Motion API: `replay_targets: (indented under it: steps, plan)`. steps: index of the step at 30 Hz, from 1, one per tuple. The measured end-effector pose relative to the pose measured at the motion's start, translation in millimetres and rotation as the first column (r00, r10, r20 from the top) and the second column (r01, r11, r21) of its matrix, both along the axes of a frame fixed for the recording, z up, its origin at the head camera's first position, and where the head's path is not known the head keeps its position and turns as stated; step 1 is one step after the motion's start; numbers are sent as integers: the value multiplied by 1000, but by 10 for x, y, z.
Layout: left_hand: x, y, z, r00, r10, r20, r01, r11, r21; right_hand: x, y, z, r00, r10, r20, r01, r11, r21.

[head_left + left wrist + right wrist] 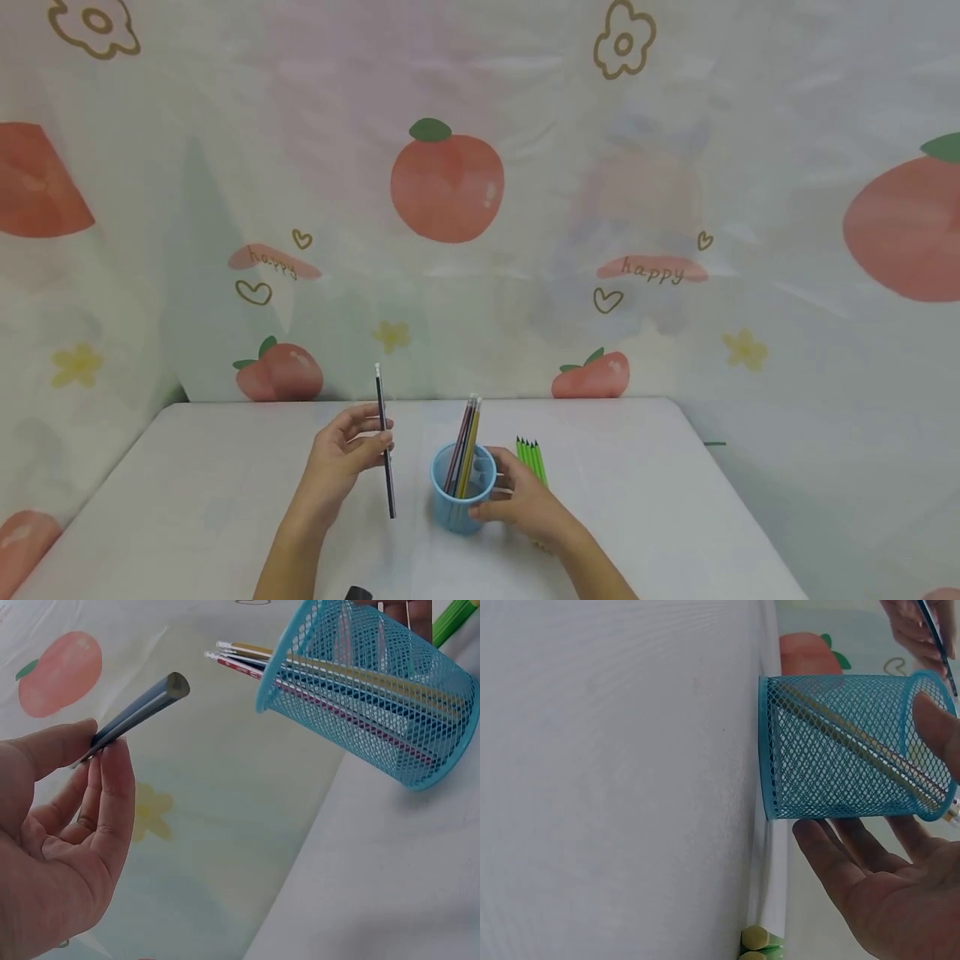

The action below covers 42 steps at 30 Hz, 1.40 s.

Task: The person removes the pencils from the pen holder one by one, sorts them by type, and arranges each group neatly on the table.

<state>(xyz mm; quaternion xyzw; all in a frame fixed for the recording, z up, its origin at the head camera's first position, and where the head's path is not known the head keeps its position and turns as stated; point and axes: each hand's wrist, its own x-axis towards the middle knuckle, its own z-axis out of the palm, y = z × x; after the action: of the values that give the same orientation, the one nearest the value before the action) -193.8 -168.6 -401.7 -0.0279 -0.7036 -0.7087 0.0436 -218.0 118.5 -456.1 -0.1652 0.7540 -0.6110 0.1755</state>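
Observation:
My left hand (333, 467) pinches a dark pencil (388, 483) between thumb and fingers, upright with its white-tipped end up, left of a light-blue mesh cup (453, 518). The left wrist view shows the pencil's flat end (178, 685) beyond the fingertips of the hand (79, 855). Several pencils (464, 450), yellow, dark and reddish, lean in the cup with their tips above its rim. On the cup's right side is my right hand (532, 504), its thumb near the rim and fingers behind. The right wrist view has this hand (892, 900) around the upright cup (840, 750).
Several green pencils (533, 462) lie on the white table (660, 517), partly hidden behind my right hand. A small black object (358, 593) shows at the bottom edge of the head view. A fruit-patterned curtain (525, 317) hangs behind the table.

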Motion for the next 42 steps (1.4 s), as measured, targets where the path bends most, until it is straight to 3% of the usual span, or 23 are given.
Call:
replay_targets:
  steps: [11, 26, 35, 42]
  plan:
    - [-91, -15, -145, 997, -6, 80, 9, 999, -38, 7, 5, 34, 1000, 1, 0, -1, 1000, -11]
    - [-196, -16, -397, 983, -107, 146, 120, 990, -80, 12, -2, 16, 1000, -4, 22, 4, 1000, -2]
    - [-243, 16, -487, 974, -114, 196, 136, 985, -105, -4, 0, 55, 1000, -8, -16, 8, 1000, 4]
    - [-254, 52, -583, 962, -105, 252, 143, 980, -140, 7, 5, 48, 1000, -2, 5, 2, 1000, 3]
